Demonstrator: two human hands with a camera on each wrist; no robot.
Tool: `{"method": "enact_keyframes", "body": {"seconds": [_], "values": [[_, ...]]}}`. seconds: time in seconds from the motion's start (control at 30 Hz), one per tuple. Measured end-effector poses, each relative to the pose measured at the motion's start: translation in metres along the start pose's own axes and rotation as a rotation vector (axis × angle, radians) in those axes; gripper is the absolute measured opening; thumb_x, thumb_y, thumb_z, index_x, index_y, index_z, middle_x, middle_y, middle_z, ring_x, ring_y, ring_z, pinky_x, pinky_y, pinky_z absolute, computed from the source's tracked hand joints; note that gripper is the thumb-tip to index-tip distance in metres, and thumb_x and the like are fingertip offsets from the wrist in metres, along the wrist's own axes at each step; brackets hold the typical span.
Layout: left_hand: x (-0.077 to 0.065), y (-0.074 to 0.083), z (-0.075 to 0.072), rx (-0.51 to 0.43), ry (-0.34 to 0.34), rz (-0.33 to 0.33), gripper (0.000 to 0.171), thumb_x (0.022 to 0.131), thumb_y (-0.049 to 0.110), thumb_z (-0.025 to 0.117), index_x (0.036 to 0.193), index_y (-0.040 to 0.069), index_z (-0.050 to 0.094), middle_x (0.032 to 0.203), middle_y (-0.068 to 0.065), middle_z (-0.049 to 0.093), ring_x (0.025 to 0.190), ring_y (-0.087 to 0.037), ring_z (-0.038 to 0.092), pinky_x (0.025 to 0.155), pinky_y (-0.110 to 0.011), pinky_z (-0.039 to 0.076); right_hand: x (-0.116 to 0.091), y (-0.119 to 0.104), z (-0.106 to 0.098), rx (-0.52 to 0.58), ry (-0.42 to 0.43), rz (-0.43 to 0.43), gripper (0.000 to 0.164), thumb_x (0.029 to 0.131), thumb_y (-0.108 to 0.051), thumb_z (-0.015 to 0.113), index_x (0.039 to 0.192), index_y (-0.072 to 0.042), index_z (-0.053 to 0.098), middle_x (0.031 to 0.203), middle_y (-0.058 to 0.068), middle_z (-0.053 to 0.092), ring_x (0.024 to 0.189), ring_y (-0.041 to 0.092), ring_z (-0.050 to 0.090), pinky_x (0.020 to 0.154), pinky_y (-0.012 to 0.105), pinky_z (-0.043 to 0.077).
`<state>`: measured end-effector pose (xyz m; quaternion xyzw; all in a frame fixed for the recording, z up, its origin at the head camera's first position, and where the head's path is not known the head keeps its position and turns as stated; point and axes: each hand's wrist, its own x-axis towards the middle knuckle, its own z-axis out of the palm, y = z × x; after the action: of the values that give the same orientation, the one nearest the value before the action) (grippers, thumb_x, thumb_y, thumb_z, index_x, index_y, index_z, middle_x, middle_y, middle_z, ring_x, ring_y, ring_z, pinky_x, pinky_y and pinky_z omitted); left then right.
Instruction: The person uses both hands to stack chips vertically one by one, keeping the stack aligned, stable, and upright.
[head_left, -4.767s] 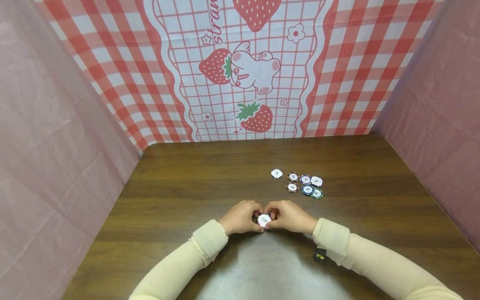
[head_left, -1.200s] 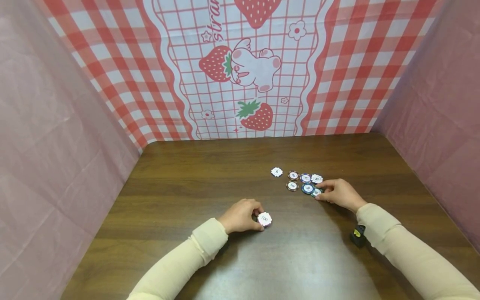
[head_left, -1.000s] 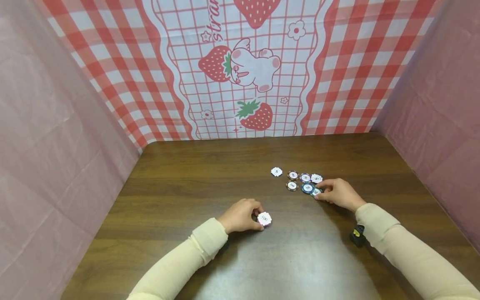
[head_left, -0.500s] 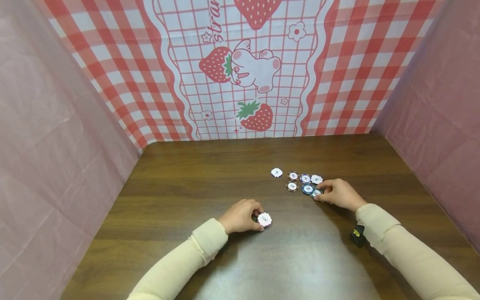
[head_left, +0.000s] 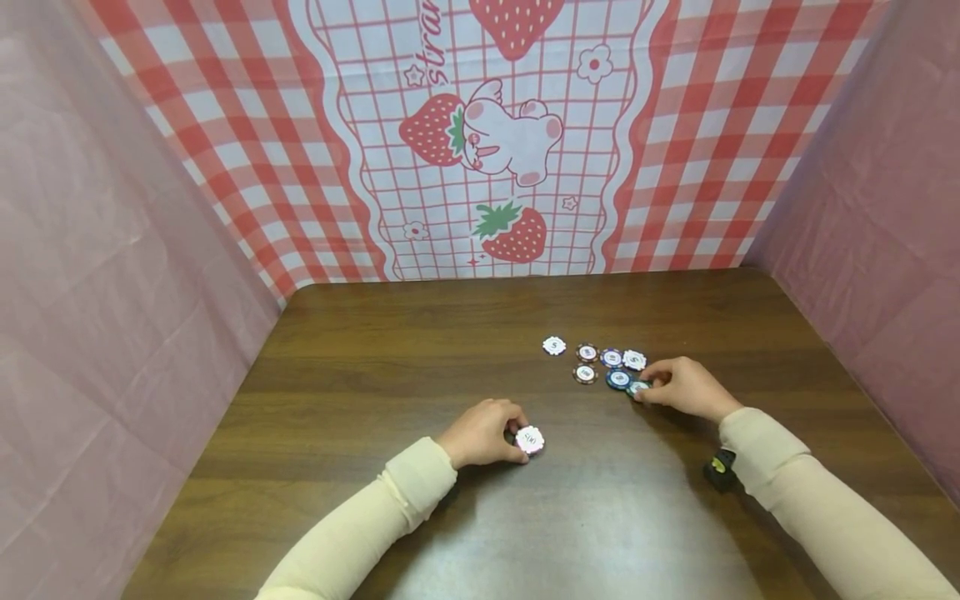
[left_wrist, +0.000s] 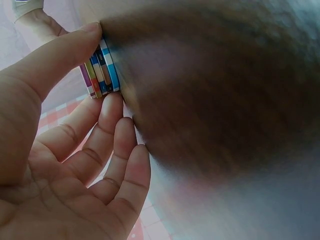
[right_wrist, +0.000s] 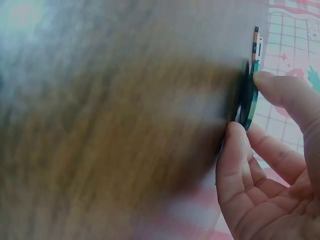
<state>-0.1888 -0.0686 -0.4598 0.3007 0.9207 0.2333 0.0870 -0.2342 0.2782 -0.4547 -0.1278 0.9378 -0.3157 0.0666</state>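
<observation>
My left hand [head_left: 483, 433] holds a short stack of poker chips [head_left: 530, 439] near the middle of the table, a white 500 chip uppermost. In the left wrist view the stack's coloured edges [left_wrist: 101, 72] show between thumb and fingers. Farther right, my right hand [head_left: 688, 387] pinches a green poker chip [head_left: 637, 388] by its rim. The right wrist view shows this green chip [right_wrist: 253, 102] edge-on, tilted, with a gap between it and the tabletop. A dark blue chip [head_left: 618, 379] lies right against its left side.
Behind these lie a white 5 chip [head_left: 634, 360], a purple-blue 10 chip [head_left: 612, 358], two brown-edged chips [head_left: 587, 352] and, farther left, another white chip [head_left: 554, 345]. A checked strawberry cloth [head_left: 517, 150] hangs along the far edge of the wooden table [head_left: 360, 350].
My right hand has left the stack and gone right to the green chip. Just now it shifts slightly right, the green and blue chips moving with it. My left hand stays at the stack.
</observation>
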Motion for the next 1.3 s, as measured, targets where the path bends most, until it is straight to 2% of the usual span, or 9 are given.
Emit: {"method": "enact_keyframes", "body": {"seconds": [0.27, 0.7, 0.93, 1.13, 1.3], "values": [[0.000, 0.001, 0.000, 0.002, 0.004, 0.002, 0.034, 0.067, 0.028, 0.088, 0.093, 0.016, 0.070, 0.084, 0.006, 0.063, 0.078, -0.005, 0.054, 0.072, -0.018, 0.042, -0.001, 0.002, -0.003, -0.008, -0.007, 0.006, 0.025, 0.078, -0.019, 0.078, 0.093, -0.001, 0.068, 0.070, -0.001, 0.053, 0.060, 0.008, 0.045, 0.056, 0.023, 0.035], [-0.001, 0.001, 0.000, 0.001, 0.016, 0.020, 0.034, 0.067, 0.027, 0.088, 0.093, 0.014, 0.070, 0.083, 0.006, 0.064, 0.077, -0.004, 0.054, 0.072, -0.018, 0.043, -0.003, 0.000, -0.009, -0.010, -0.025, 0.026, 0.028, 0.082, -0.023, 0.075, 0.096, 0.000, 0.068, 0.074, 0.000, 0.053, 0.064, 0.009, 0.045, 0.057, 0.024, 0.036], [-0.001, 0.001, -0.001, 0.004, 0.015, 0.015, 0.034, 0.067, 0.027, 0.087, 0.093, 0.015, 0.070, 0.083, 0.006, 0.064, 0.077, -0.004, 0.054, 0.072, -0.018, 0.043, -0.002, -0.004, -0.007, -0.001, 0.034, -0.037, 0.032, 0.082, -0.028, 0.077, 0.099, -0.001, 0.070, 0.081, 0.002, 0.059, 0.069, 0.008, 0.047, 0.060, 0.023, 0.038], [-0.001, 0.001, -0.001, -0.001, 0.012, 0.011, 0.034, 0.067, 0.027, 0.088, 0.093, 0.015, 0.070, 0.083, 0.006, 0.064, 0.077, -0.004, 0.053, 0.072, -0.018, 0.042, 0.001, -0.011, 0.000, 0.032, 0.109, -0.094, 0.036, 0.081, -0.031, 0.079, 0.101, -0.003, 0.072, 0.084, 0.004, 0.064, 0.072, 0.007, 0.052, 0.063, 0.022, 0.044], [-0.001, 0.001, 0.000, -0.009, 0.011, 0.011, 0.034, 0.067, 0.027, 0.088, 0.093, 0.015, 0.070, 0.083, 0.006, 0.064, 0.077, -0.004, 0.054, 0.072, -0.017, 0.042, 0.003, -0.020, 0.008, 0.069, 0.140, -0.117, 0.035, 0.080, -0.031, 0.080, 0.103, -0.005, 0.073, 0.085, 0.003, 0.064, 0.072, 0.007, 0.053, 0.064, 0.022, 0.045]]}}
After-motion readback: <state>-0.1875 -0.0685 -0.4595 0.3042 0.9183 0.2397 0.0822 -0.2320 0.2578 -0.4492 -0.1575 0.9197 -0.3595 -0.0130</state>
